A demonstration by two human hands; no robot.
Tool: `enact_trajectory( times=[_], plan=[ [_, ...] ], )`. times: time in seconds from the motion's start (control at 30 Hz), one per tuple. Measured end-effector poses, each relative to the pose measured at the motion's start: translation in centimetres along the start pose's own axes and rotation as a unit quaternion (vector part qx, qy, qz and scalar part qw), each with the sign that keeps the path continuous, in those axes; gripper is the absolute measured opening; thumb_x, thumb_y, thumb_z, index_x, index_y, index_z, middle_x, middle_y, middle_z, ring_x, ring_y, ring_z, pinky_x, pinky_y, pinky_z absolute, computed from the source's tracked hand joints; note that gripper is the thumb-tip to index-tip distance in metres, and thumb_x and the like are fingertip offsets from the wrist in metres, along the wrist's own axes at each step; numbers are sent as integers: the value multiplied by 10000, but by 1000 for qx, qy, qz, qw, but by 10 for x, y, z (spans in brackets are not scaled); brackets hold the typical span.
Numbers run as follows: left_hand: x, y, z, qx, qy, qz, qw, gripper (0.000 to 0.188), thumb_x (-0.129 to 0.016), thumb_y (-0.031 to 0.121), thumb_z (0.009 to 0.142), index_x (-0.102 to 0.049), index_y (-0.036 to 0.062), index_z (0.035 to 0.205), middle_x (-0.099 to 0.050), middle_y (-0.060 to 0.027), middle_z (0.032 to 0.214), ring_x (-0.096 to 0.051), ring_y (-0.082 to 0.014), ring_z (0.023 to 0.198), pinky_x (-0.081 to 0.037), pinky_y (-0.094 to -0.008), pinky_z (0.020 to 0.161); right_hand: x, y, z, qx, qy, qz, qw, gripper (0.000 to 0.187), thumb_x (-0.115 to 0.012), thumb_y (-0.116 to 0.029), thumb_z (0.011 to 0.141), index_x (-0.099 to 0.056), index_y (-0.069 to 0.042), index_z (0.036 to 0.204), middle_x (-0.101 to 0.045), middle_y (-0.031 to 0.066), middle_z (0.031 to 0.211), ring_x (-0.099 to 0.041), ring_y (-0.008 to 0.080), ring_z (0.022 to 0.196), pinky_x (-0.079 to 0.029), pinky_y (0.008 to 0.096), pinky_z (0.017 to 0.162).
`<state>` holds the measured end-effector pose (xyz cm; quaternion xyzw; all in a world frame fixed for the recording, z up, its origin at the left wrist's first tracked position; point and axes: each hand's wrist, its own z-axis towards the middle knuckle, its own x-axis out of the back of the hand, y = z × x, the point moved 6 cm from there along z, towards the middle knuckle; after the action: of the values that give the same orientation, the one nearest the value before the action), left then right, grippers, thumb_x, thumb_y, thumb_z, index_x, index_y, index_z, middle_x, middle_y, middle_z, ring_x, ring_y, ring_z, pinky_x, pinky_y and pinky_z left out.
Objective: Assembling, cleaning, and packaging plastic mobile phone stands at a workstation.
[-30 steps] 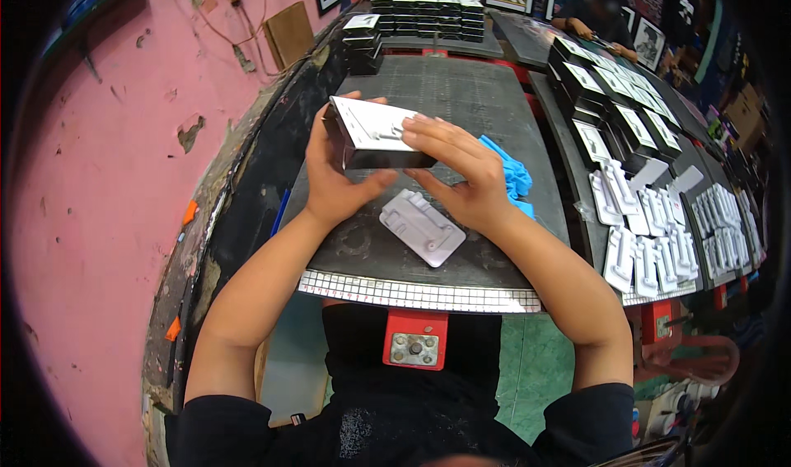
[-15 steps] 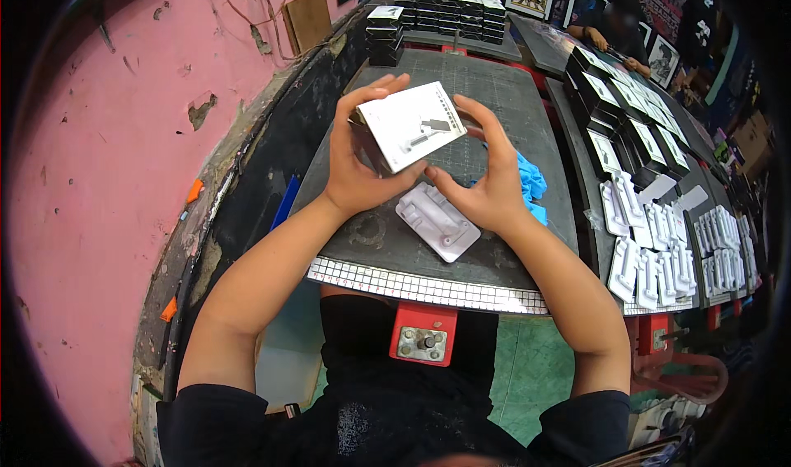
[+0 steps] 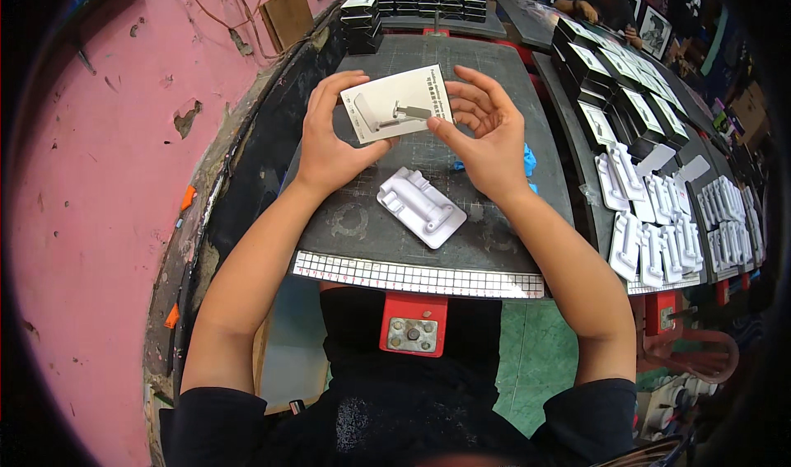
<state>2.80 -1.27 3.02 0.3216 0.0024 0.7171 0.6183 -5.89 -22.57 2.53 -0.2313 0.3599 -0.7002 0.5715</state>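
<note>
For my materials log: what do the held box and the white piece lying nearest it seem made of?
Box: probably thin cardboard, smooth-looking, judging by its flat printed face and crisp edges.
White piece: likely moulded plastic, smooth with a slight sheen, given its rounded corners and raised contours; exact type unclear.

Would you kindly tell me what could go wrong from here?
The white-faced rectangular printed box might slip: the left hand grips one side, while the right hand has its fingers spread, mostly off it. If dropped, it could knock or scuff the white moulded plastic piece lying near it on the dark grey table. The right hand might also brush the crumpled blue material beside it.
</note>
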Motion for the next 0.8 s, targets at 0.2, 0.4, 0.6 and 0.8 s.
enact_trajectory(
  times=[0.2,0.4,0.6,0.8],
  plan=[
    [8,32,1,-69,70,96,991,936,-979,176,600,-588,74,1445,-607,-148,1445,-555,-358,1366,-433,-471,1172,-3,-7,-4,8,-18,-34,999,711,-886,49,812,-602,-11,1461,-721,102,1225,-693,123,1040,-579,268,890],
    [7,43,-2,-168,41,153,973,982,-979,105,589,-594,62,1492,-646,-152,1442,-600,-366,1352,-461,-471,1158,-18,-15,-13,57,-49,-86,993,664,-887,58,792,-669,-14,1416,-718,64,1188,-693,121,1017,-561,265,870],
    [6,40,2,-132,23,93,987,805,-958,105,642,-682,64,1398,-728,-155,1307,-705,-336,1206,-565,-421,1025,-19,-18,-12,52,-48,-49,996,589,-884,-1,838,-694,-6,1395,-721,71,1172,-707,121,1010,-572,268,858],
    [6,38,1,-153,8,88,984,809,-952,99,641,-687,56,1404,-728,-155,1301,-700,-337,1197,-561,-423,1016,-13,-15,-12,29,-56,-60,996,457,-843,-40,901,-718,12,1338,-738,102,1147,-751,131,959,-609,270,863]
  ],
)
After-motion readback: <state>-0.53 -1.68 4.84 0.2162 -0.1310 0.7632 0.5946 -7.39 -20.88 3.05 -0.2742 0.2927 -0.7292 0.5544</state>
